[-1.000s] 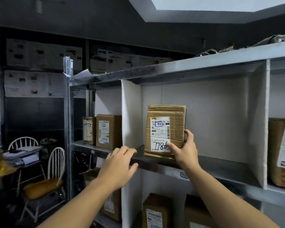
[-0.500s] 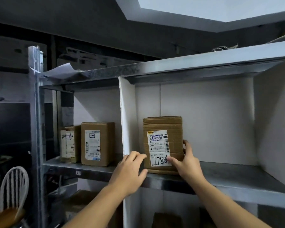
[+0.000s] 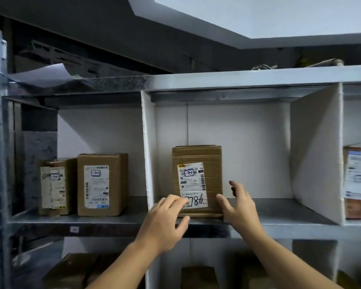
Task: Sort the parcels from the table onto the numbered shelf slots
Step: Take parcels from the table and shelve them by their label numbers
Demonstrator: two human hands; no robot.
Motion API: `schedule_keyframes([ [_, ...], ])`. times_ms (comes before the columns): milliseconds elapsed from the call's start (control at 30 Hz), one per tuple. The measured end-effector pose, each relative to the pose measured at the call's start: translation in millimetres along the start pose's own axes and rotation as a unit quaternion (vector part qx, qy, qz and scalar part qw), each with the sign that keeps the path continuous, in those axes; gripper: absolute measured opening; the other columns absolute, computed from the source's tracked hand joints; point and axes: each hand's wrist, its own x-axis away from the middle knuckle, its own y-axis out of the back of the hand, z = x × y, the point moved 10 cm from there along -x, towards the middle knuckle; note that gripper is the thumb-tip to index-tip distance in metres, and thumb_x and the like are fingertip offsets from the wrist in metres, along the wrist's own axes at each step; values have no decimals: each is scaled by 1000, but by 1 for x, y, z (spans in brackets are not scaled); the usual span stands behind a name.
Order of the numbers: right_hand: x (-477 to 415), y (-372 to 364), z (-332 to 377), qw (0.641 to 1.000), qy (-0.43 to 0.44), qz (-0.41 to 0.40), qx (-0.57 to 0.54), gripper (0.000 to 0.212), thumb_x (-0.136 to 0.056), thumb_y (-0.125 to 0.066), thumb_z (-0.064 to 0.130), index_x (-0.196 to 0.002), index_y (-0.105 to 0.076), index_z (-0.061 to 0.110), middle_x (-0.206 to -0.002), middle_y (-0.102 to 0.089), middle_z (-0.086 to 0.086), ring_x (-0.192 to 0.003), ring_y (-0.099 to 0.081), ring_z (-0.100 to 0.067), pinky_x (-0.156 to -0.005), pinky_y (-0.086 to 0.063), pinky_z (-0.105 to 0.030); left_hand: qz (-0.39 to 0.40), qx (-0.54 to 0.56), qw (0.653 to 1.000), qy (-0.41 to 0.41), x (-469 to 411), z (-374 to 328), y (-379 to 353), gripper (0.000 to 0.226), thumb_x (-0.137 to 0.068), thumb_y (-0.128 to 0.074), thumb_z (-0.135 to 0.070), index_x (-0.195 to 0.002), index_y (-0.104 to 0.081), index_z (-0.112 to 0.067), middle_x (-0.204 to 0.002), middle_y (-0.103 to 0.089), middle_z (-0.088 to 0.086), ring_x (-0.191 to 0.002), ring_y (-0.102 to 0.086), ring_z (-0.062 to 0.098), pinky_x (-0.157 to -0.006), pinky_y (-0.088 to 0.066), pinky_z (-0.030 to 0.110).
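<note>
A brown cardboard parcel (image 3: 204, 157) with a white label marked "2-1" and "7786" stands upright in the middle shelf slot, near its left divider. My left hand (image 3: 165, 222) lies in front of the parcel's lower left corner, fingers relaxed and touching the label's bottom edge. My right hand (image 3: 239, 205) is at the parcel's lower right edge, fingers spread and loosely bent, thumb near the box face. Neither hand grips the parcel.
The metal shelf (image 3: 279, 224) has white dividers (image 3: 147, 153). Two brown parcels (image 3: 101, 184) stand in the left slot, another parcel (image 3: 357, 180) in the right slot. More boxes sit on the lower level (image 3: 198, 276). Room remains right of the middle parcel.
The parcel has gone from held at the shelf edge to standing inside the slot. My right hand has let go and opened beside it; my left hand moved up to its front.
</note>
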Motion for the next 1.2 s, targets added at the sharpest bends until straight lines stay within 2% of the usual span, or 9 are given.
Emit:
schedule_keyframes([
  [100, 23, 27, 1, 991, 79, -25, 103, 48, -96, -59, 40, -140, -50, 20, -136, -54, -1, -122, -54, -21, -97, -44, -31, -5, 36, 999, -23, -4, -22, -13, 42, -90, -45, -48, -131, -47, -38, -124, -48, -24, -117, -41, -5, -98, -38, 21],
  [200, 47, 65, -8, 963, 152, -69, 210, 35, -94, -64, 32, -124, -63, 14, -123, -62, -5, -107, -60, -29, -85, -53, -44, 3, 76, 996, -50, -12, -57, -32, 39, -91, -48, -47, -129, -49, -37, -122, -50, -21, -115, -44, -2, -97, -42, 24],
  [267, 61, 94, -22, 941, 164, -77, 285, 35, -92, -64, 35, -119, -65, 14, -118, -64, -6, -102, -62, -30, -79, -54, -44, 9, 96, 993, -72, -21, -90, -47, 40, -90, -50, -44, -128, -52, -33, -121, -53, -16, -111, -49, 3, -94, -45, 28],
  [400, 89, 171, -67, 909, 117, -73, 394, 36, -90, -59, 41, -117, -63, 19, -116, -65, -4, -99, -64, -29, -75, -53, -42, 10, 105, 987, -118, -37, -176, -87, 43, -86, -52, -40, -125, -57, -23, -119, -58, -5, -108, -55, 17, -93, -45, 37],
  [500, 113, 244, -110, 888, 50, -56, 454, 41, -89, -46, 47, -117, -60, 22, -112, -67, -3, -95, -65, -29, -74, -52, -42, 38, 107, 985, -128, -45, -249, -129, 44, -86, -48, -45, -126, -54, -28, -120, -54, -8, -108, -50, 16, -93, -39, 34],
  [600, 144, 329, -154, 863, -16, -35, 504, 41, -90, -55, 45, -122, -59, 20, -114, -65, -6, -99, -63, -34, -76, -49, -43, 84, 110, 978, -157, -51, -337, -172, 44, -90, -49, -47, -131, -48, -30, -128, -50, -8, -116, -44, 16, -100, -35, 35],
  [833, 248, 533, -224, 773, -137, -14, 619, 40, -95, -42, 50, -124, -53, 25, -119, -58, -4, -108, -57, -32, -82, -46, -42, 149, 166, 947, -231, -33, -566, -256, 46, -91, -49, -44, -134, -44, -29, -131, -49, -3, -120, -43, 21, -100, -33, 38],
  [933, 288, 587, -243, 759, -182, -1, 626, 43, -97, -38, 53, -130, -48, 26, -126, -55, -5, -115, -54, -31, -88, -44, -42, 168, 170, 937, -254, -18, -634, -281, 41, -91, -46, -45, -130, -47, -30, -129, -50, -3, -118, -45, 21, -99, -34, 37],
  [1200, 393, 719, -308, 696, -328, -4, 639, 43, -96, -36, 56, -124, -49, 27, -123, -56, -4, -112, -54, -30, -82, -44, -41, 221, 202, 897, -324, 13, -796, -341, 43, -93, -45, -47, -132, -46, -28, -128, -51, -3, -117, -47, 23, -97, -37, 37],
])
